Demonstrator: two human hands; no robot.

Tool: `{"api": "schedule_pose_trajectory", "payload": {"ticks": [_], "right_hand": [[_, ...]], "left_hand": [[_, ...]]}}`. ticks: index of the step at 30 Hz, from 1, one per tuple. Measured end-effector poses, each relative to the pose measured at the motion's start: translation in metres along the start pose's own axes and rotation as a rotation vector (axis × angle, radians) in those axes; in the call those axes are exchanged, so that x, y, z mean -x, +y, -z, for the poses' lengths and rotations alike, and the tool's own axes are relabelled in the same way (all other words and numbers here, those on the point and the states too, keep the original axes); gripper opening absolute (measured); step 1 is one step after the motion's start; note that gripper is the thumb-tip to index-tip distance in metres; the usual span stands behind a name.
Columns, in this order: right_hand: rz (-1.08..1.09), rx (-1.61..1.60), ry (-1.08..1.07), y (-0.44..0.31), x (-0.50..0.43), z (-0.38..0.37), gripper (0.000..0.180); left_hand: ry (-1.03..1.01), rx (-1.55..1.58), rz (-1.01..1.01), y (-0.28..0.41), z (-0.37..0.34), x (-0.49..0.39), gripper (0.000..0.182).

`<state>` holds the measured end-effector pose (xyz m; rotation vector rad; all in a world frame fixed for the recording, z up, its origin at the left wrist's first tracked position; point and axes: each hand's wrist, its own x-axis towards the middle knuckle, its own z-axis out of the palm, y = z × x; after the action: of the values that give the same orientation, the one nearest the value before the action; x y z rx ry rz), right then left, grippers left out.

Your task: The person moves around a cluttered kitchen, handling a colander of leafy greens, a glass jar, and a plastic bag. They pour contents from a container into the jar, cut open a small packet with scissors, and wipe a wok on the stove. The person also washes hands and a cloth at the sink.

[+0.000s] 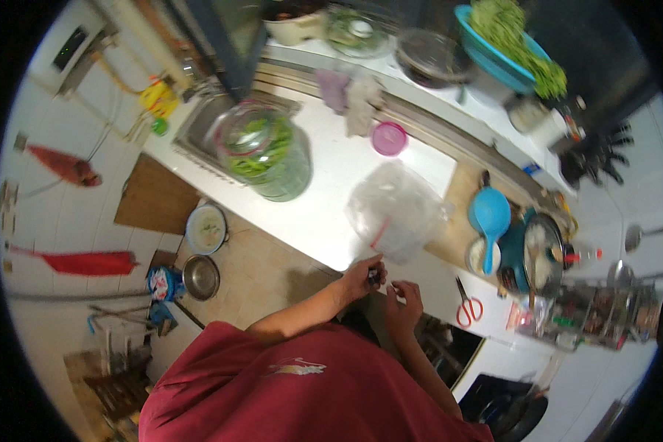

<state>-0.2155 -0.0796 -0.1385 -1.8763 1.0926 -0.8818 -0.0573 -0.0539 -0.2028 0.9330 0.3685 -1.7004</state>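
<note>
At the counter's front edge, my left hand (363, 276) is curled around a small dark object (373, 275), too blurred to name. Just right of it is my right hand (406, 304), fingers bent; a pale speck shows near its fingertips, and whether it grips anything is unclear. Beyond both hands a clear plastic bag (398, 207) with a red strip lies on the white countertop (326, 221). A large clear jar (279, 177) filled with green vegetables stands left of the bag, partly over the sink's edge. Red-handled scissors (468, 309) rest to the right of my right hand.
Behind the bag sits a pink lid (389, 138). To the right are a blue ladle (490, 212), a white bowl (478, 255) and a teal pot (522, 254). The metal sink (199, 124) is at left. A blue basin (497, 61) of greens stands on the sill.
</note>
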Motion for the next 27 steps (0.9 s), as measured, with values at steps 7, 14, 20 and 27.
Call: {"api": "schedule_pose_trajectory", "payload": {"ticks": [7, 14, 20, 27], "right_hand": [[-0.112, 0.061, -0.303, 0.013, 0.021, -0.028, 0.015], [-0.170, 0.096, -0.654, 0.055, 0.043, -0.107, 0.018], [-0.499, 0.422, -0.766, 0.036, 0.072, -0.204, 0.024], [-0.298, 0.479, -1.049, -0.042, 0.074, -0.353, 0.028]], "left_hand": [[0.034, 0.165, -0.279, 0.032, 0.086, 0.094, 0.030], [0.041, 0.561, -0.522, 0.049, 0.244, 0.188, 0.033], [0.228, 0.875, -0.763, 0.082, 0.402, 0.291, 0.025], [0.337, 1.248, -1.149, 0.108, 0.581, 0.404, 0.017]]}}
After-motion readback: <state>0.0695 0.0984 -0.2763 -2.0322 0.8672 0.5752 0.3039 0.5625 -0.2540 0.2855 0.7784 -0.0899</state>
